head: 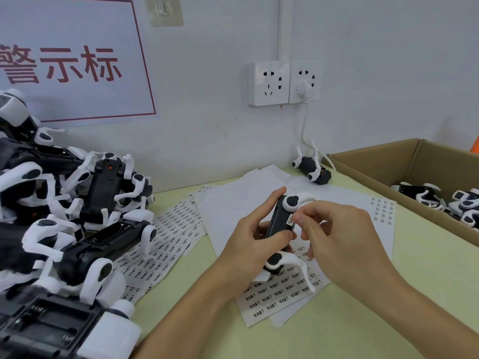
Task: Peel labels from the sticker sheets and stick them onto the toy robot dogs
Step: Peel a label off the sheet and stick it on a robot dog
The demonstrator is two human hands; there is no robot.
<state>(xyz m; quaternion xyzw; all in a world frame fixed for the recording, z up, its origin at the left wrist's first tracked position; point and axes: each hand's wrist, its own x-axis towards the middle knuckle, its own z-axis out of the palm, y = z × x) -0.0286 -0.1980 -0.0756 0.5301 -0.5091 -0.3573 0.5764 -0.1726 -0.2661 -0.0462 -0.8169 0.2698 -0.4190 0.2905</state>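
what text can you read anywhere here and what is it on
"警示标" in large red characters: on the wall sign, cut off at the left edge.
Small black print, repeated in rows: on the sticker sheets, too small to read.
Small black print: on the label against the toy robot dog in the hands, too blurred to read.

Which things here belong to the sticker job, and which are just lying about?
Job: left hand gripping toy dog; right hand pressing label; sticker sheets; pile of dogs; box.
Lying about: wall sockets, white cable, wall sign.
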